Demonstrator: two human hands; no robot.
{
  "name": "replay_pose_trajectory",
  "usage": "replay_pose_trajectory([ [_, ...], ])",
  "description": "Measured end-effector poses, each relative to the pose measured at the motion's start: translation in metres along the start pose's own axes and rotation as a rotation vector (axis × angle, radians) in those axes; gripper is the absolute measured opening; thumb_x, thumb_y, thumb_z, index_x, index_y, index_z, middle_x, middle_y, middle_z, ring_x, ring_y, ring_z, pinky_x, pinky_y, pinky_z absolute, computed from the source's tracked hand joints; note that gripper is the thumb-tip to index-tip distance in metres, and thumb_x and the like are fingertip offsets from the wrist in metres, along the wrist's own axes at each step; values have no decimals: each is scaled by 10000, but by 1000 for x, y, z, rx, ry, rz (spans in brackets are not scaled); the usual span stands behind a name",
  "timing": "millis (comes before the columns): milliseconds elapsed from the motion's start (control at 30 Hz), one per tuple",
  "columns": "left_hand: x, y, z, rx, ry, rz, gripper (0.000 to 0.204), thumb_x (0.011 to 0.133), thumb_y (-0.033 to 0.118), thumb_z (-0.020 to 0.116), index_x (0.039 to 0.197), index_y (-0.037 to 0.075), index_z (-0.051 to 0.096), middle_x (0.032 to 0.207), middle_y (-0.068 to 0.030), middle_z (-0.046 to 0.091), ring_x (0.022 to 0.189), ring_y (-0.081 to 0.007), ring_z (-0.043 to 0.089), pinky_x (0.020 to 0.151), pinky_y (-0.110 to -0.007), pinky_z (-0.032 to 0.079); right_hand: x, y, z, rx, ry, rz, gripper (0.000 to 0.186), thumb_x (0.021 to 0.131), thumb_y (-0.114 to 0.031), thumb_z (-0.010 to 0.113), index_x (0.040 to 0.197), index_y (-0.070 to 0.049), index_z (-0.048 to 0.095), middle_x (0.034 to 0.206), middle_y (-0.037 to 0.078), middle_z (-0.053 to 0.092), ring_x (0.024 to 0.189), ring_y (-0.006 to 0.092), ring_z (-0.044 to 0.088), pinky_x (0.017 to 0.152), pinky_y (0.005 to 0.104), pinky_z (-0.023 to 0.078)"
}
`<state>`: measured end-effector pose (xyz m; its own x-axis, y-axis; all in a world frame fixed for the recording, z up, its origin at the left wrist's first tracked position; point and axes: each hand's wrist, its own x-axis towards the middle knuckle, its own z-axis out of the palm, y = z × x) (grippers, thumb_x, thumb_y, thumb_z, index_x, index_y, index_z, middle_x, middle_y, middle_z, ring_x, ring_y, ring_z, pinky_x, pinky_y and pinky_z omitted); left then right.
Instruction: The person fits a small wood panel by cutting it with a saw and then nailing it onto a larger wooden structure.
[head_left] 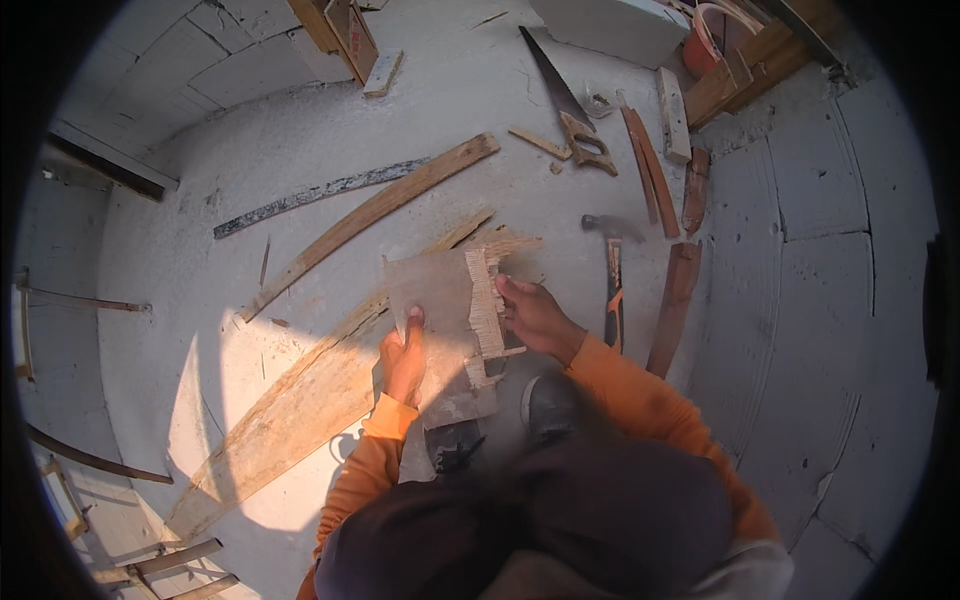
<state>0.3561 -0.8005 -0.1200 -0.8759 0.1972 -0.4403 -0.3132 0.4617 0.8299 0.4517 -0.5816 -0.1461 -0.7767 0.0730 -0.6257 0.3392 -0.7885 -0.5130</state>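
The step in hand looks like work on the splintered side of a thin board (430, 290), which the person holds in front of the shoes (548, 405), over the near part of the floor (340, 140); whether its lower edge rests on anything cannot be told. The left hand (404, 362) grips the board's left edge, thumb flat on top, the other fingers mostly hidden, presumably bent beneath. The right hand (540, 318) is at the ragged right edge, thumb and forefinger apparently pinching the pale, torn layers. A larger wooden sheet (290, 430) lies partly beneath, running toward the floor's near left corner. The hammer (614, 275) lies near the right hand, toward the floor's right edge by the wall (800, 200); the saw (590, 145) lies nearer the far edge. Any next move calls, I judge, for a firm, steadying left grip and careful right fingers, since splinters could prick and brittle strips could snap unevenly
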Motion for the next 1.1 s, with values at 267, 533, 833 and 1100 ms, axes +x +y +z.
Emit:
replay_pose_trajectory([
  [267, 77, 22, -62, 325, 84, 265, 508, 987, 459, 731, 1008, -48, 718, 793, -134, 713, 677, -169, 602, 631, -331, 473, -42, 39, 45, -66, 9, 87, 484, 1107, -326, 581, 1413, 44, 521, 1288, 134, 642, 1145, 222, 670, 1009, 376, 567],
  [533, 131, 41, -66, 380, -120, 456, 449, 990, 461, 713, 1116, 32, 751, 836, -174, 736, 740, -246, 666, 691, -361, 497, -60, 7, 18, -1126, 413, -767, 317, 1013, -207, 711, 1225, 21, 653, 1158, 174, 667, 975, 260, 671, 830, 368, 541],
  [833, 143, 40, -3, 582, -356, 441, 471, 1010, 493, 668, 1185, 65, 758, 1087, -225, 767, 1091, -365, 731, 955, -422, 546, -44, 18, -18, -1334, 393, -480, 364, 975, -123, 720, 1282, 24, 592, 1166, 221, 608, 1036, 372, 655, 904, 449, 526],
  [1100, 147, 42, 13, 559, -314, 609, 443, 1023, 432, 647, 1290, 88, 728, 1222, -216, 720, 1154, -406, 674, 1000, -458, 526, -41, 10, -28, -1290, 507, -572, 282, 944, -10, 703, 1209, 39, 617, 1086, 204, 643, 900, 350, 677, 830, 427, 546],
])
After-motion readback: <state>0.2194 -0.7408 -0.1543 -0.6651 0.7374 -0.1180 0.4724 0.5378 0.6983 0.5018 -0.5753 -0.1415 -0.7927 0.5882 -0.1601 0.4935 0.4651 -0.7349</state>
